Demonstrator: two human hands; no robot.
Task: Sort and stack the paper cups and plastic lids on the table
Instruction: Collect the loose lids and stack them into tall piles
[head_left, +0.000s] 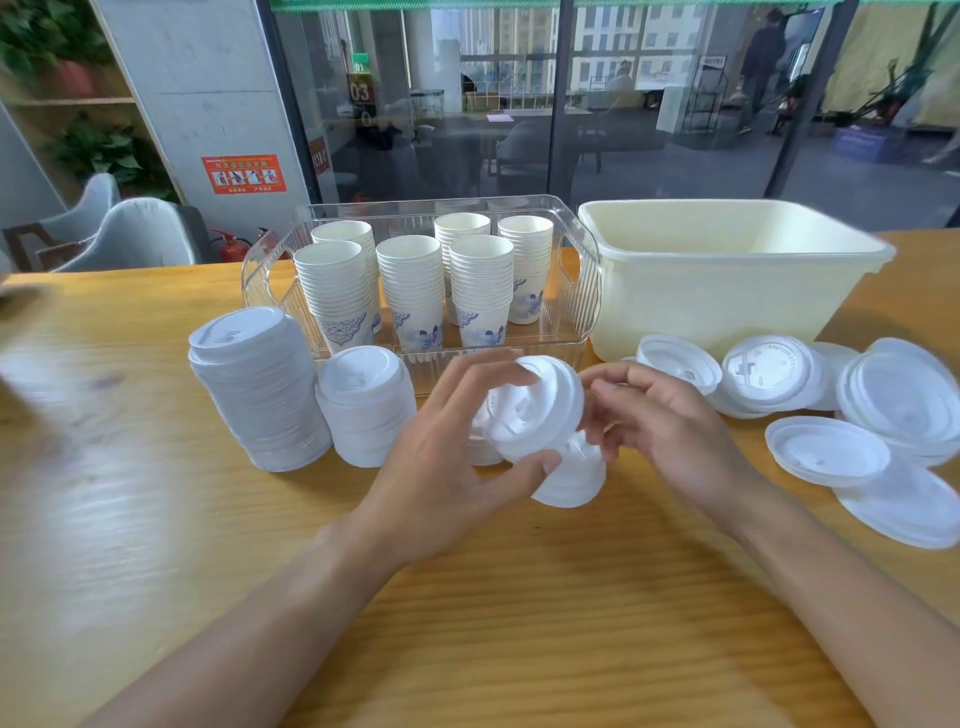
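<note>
single head cam, wide-angle, looks fwd + down over the bench (519, 597), close on both forearms, glass wall (675, 104) at back, no 2nd view

left hand (441, 457) bare | right hand (670, 431) bare | forearms unsleeved | no rings visible
</note>
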